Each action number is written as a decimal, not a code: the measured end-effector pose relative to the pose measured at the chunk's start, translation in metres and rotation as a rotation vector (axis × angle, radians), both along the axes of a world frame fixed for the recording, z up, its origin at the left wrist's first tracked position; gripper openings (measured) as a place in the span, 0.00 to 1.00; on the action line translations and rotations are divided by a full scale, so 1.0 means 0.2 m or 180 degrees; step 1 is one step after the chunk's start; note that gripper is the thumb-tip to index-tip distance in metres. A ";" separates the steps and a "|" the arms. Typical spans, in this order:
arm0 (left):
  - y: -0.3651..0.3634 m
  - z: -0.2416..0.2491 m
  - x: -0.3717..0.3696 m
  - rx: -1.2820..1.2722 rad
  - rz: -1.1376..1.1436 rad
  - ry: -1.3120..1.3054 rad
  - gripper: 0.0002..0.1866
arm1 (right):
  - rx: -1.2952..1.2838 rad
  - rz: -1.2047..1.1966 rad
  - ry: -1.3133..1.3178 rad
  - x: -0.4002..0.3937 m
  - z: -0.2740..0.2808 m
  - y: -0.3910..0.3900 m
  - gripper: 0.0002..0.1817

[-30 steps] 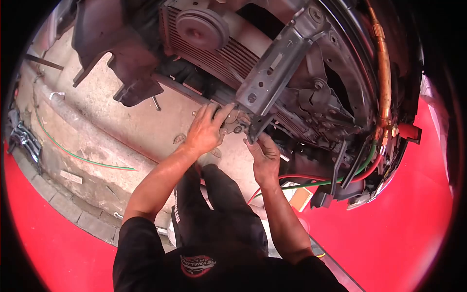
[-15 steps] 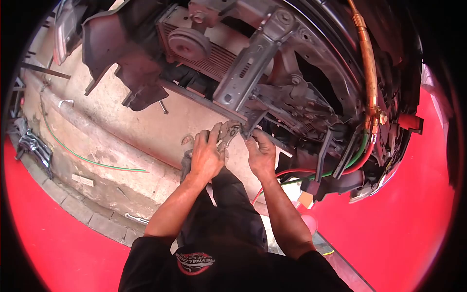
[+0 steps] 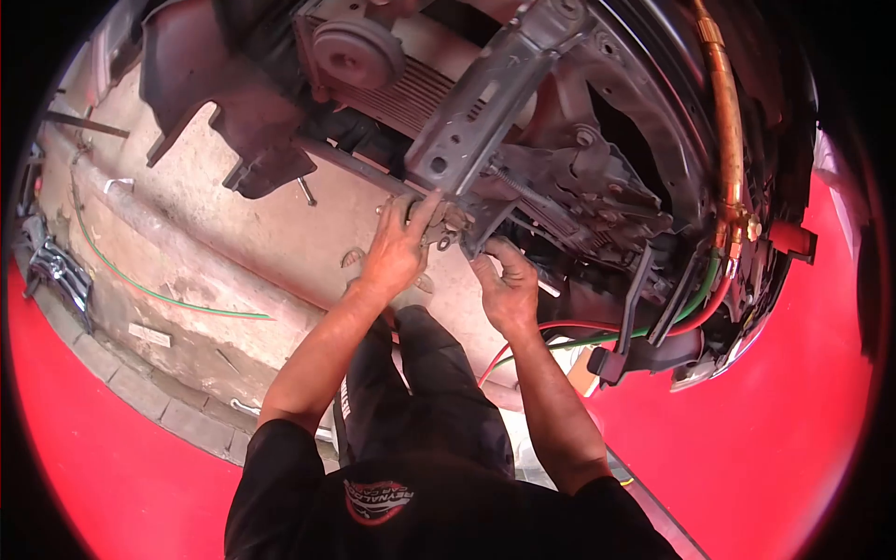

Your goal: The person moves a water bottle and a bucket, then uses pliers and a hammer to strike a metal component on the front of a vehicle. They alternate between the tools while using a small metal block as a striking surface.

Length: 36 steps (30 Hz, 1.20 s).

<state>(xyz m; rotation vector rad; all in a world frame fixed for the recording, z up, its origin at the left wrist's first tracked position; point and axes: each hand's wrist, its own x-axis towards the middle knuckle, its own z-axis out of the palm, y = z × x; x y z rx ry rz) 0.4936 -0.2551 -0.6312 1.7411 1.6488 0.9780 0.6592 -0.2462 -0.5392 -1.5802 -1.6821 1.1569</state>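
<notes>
Raised again, the left hand (image 3: 397, 250) grips grimy steel locking pliers (image 3: 441, 224) against the grey perforated bracket (image 3: 476, 112); the right hand (image 3: 509, 289) pinches its lower edge.

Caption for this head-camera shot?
Left hand grips metal locking pliers beneath a grey steel bracket; right hand steadies the bracket's lower end.

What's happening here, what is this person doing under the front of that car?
A person in a black shirt is working at the stripped front of a car. The left hand grips metal locking pliers at the lower end of a slanted grey steel bracket. The right hand holds the bracket's lower edge just beside them. A finned radiator with a round horn sits behind, and a green hose lies on the concrete floor.
</notes>
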 end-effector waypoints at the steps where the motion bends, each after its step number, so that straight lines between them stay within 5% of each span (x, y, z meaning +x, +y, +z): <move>1: -0.01 0.02 0.02 -0.0006 0.0039 -0.0007 0.42 | 0.0043 -0.0031 -0.0003 0.00 -0.01 0.00 0.08; 14: 0.02 0.03 0.01 0.0307 0.0092 -0.0030 0.40 | -0.0460 -0.1183 -0.0521 -0.07 0.04 -0.15 0.10; 18: 0.08 -0.02 -0.01 0.0416 -0.0167 -0.0165 0.38 | -0.0450 -0.0524 0.0292 -0.06 -0.10 -0.27 0.13; 22: 0.07 -0.01 0.00 0.0487 -0.0203 -0.0216 0.36 | -0.1194 -0.0245 0.0159 -0.10 -0.20 -0.29 0.32; 26: -0.15 0.08 0.08 -0.0130 0.0285 -0.0207 0.33 | -0.1403 0.0215 -0.0024 -0.10 -0.36 -0.37 0.37; 28: -0.27 0.17 0.18 -0.0284 0.0595 -0.0189 0.32 | -0.2764 0.0590 0.0085 -0.09 -0.39 -0.46 0.41; 29: -0.31 0.23 0.24 -0.0556 0.0874 -0.0295 0.31 | -0.3417 0.0565 0.1077 -0.03 -0.27 -0.49 0.45; 34: -0.37 0.35 0.34 -0.1007 0.1283 -0.0252 0.26 | -0.2938 0.1222 0.1760 0.22 -0.05 -0.60 0.51; 36: -0.35 0.38 0.34 -0.1123 0.1324 0.0017 0.26 | -0.2812 0.0822 0.1834 0.28 -0.05 -0.60 0.55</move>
